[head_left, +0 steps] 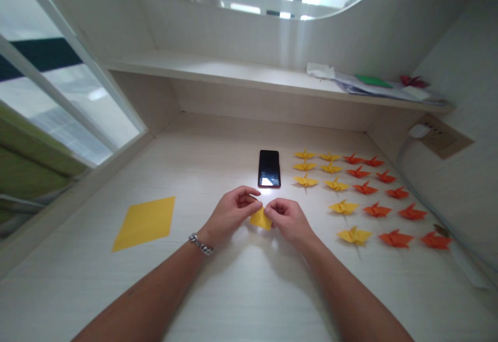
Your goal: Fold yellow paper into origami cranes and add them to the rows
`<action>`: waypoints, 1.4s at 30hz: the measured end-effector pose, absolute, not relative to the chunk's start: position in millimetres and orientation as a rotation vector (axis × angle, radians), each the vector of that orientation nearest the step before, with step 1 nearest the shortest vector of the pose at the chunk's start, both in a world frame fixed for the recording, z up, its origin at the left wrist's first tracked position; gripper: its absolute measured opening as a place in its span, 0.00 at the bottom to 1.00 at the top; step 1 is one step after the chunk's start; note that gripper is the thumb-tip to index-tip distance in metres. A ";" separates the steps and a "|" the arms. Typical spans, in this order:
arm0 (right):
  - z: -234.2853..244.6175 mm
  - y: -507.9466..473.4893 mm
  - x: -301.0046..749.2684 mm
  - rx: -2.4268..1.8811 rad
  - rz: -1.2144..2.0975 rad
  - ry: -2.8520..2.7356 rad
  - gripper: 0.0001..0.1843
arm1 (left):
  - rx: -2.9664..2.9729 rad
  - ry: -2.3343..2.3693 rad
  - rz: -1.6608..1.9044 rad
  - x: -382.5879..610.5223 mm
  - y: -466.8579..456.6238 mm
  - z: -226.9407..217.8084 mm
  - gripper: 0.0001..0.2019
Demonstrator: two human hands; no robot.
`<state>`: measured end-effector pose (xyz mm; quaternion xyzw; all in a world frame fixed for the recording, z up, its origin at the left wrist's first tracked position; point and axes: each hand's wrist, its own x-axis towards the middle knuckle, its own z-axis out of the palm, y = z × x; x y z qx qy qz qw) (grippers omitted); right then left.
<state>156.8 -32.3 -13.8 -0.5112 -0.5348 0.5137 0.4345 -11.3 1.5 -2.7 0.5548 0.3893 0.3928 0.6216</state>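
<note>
A small folded piece of yellow paper (260, 219) is held between both hands, just above the middle of the desk. My left hand (234, 208) pinches its upper left edge with thumb and fingers; a metal chain bracelet (201, 244) is on that wrist. On the other side, my right hand (288, 218) grips the paper's right edge, fingers curled. The fingertips cover the top of the fold. Farther left lies a flat yellow sheet (147, 222). Just beyond my hands is a black phone (269, 168), lying flat.
Rows of yellow paper cranes (343, 207) and orange paper cranes (376, 210) stand on the right. A cable (422, 202) runs from a wall socket (443, 137) along the right edge. Above the desk's back, a shelf (233, 74) bears papers (389, 92).
</note>
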 end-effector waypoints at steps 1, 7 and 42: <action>-13.0 -33.1 156.4 -1.291 1.245 -1.371 0.09 | 1.298 0.897 0.898 -10.6 0.6 -3.0 0.14; -9.3 -36.6 153.6 -1.423 1.099 -1.556 0.12 | 1.346 0.931 0.971 -7.0 -3.1 -5.0 0.10; -8.7 -36.2 156.1 -1.385 1.076 -1.555 0.08 | 1.351 0.941 1.015 -10.1 -3.7 -1.9 0.12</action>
